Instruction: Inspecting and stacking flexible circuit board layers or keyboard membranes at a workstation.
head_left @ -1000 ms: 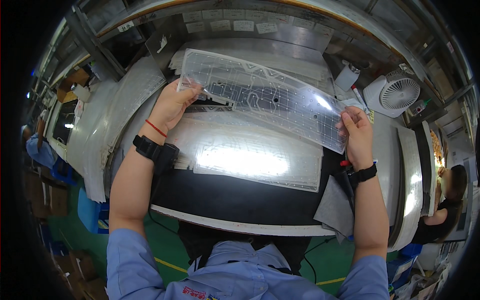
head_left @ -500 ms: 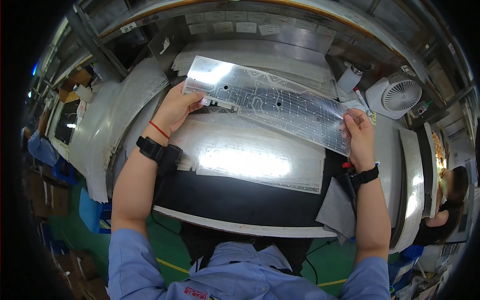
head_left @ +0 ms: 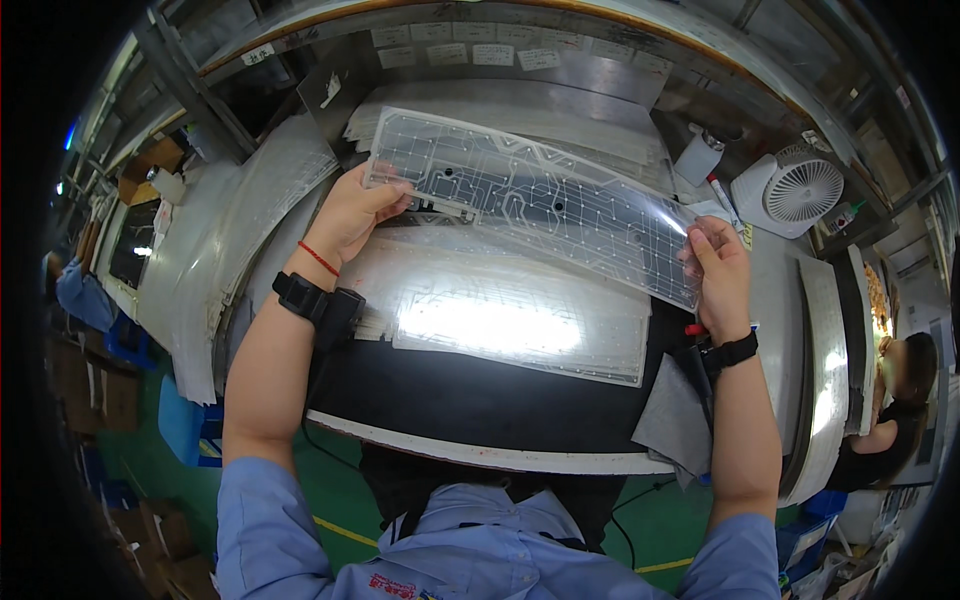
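Observation:
A clear, flexible plastic circuit sheet (head_left: 540, 195), printed with fine pale lines and dots, is stretched between my two hands above the table. Its left end is pinched by my left hand (head_left: 362, 205), thumb on top. My right hand (head_left: 718, 265) grips the lower right end, the thumb again on the upper face. The sheet slants down toward the right. Below it lies a stack of similar clear sheets (head_left: 500, 310), bright with reflected light, on a black mat (head_left: 470, 395).
More stacked sheets stand at the back (head_left: 520, 105) and the left (head_left: 230, 220). At the back right are a white fan (head_left: 795, 190), a white bottle (head_left: 698, 155) and a red-capped marker (head_left: 722, 200). A grey cloth (head_left: 670, 415) hangs over the front edge. Another person (head_left: 890, 440) is at far right.
The circuit sheet has tilted slightly, so the bright glare on its left end is gone and its printed lines show there. Both hands keep their hold nearly in place.

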`<state>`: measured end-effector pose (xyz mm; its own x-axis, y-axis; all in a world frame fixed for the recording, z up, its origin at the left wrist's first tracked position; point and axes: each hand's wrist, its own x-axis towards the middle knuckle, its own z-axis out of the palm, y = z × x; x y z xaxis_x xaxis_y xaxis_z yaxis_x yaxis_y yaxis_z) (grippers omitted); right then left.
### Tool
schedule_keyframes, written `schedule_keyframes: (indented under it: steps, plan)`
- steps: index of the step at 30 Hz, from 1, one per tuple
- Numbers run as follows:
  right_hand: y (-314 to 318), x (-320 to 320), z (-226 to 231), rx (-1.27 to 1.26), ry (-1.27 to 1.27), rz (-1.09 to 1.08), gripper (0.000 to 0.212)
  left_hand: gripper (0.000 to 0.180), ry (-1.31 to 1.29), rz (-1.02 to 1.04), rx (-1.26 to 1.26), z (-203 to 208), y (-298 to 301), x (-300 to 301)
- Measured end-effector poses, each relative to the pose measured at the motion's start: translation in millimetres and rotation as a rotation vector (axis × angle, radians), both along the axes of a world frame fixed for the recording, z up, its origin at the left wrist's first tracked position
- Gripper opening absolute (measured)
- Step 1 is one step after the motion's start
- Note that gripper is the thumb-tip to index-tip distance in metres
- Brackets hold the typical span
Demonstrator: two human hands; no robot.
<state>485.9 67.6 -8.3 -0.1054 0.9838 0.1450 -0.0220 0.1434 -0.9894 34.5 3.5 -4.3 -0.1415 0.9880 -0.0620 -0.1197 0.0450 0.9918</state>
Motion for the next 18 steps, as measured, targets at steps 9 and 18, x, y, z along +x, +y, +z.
schedule_keyframes:
  steps: [9, 18]
  plan:
    - [-0.5, -1.0, 0.2, 0.009, 0.015, -0.001, 0.02, 0.019, -0.073, 0.0, -0.016, 2.2, 0.5, 2.3]
    - [0.5, 0.6, -2.2, 0.024, 0.033, 0.013, 0.02, 0.021, 0.015, 0.0, 0.026, 2.4, -1.1, 2.5]
